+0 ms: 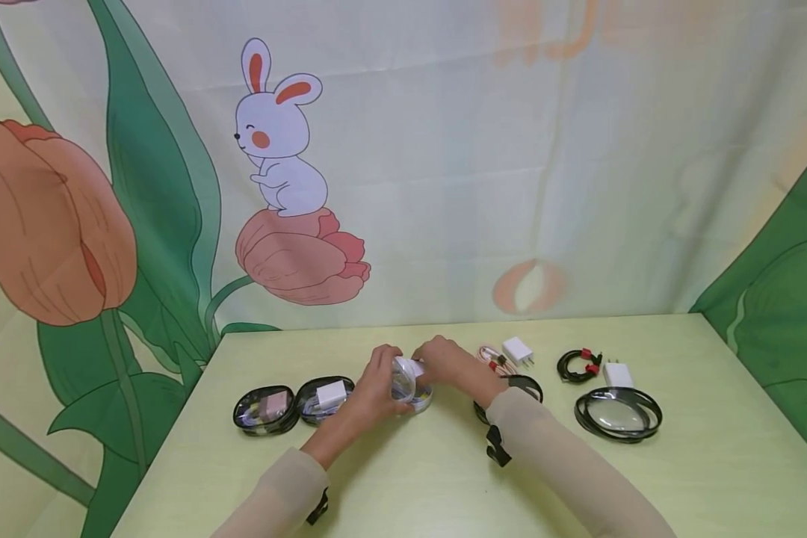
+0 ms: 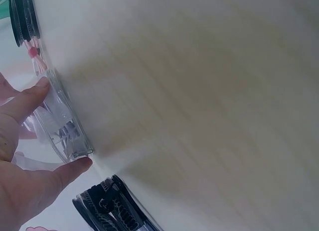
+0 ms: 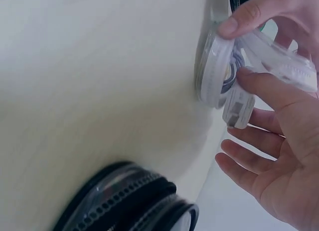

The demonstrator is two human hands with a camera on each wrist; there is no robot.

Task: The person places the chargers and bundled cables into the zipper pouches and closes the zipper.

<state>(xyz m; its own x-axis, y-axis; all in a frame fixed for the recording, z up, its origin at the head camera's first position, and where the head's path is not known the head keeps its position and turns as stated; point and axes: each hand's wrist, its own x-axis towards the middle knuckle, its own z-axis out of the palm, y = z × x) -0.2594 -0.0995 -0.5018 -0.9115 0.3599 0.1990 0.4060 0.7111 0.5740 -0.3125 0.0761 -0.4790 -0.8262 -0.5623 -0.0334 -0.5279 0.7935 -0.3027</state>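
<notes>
A clear round pouch with a white zipper [image 1: 413, 396] stands at the middle of the pale green table [image 1: 403, 478]. My left hand [image 1: 379, 381] grips its rim between thumb and finger; the same clear pouch [image 2: 65, 134] shows in the left wrist view, held by the left hand [image 2: 30, 141]. My right hand [image 1: 440, 360] holds a small white charger [image 1: 414, 367] at the pouch's open top. In the right wrist view the white charger [image 3: 238, 105] sits under a finger of the right hand [image 3: 269, 141], whose other fingers are spread, right against the pouch [image 3: 214, 74].
Two shut black-zippered pouches [image 1: 264, 409] [image 1: 323, 398] lie to the left. Behind my right wrist is another black pouch [image 1: 524, 385]. To the right lie an open black-rimmed pouch [image 1: 619, 413], two white chargers [image 1: 517, 350] [image 1: 617, 373], a black cable [image 1: 578, 365] and a pink cable [image 1: 491, 357].
</notes>
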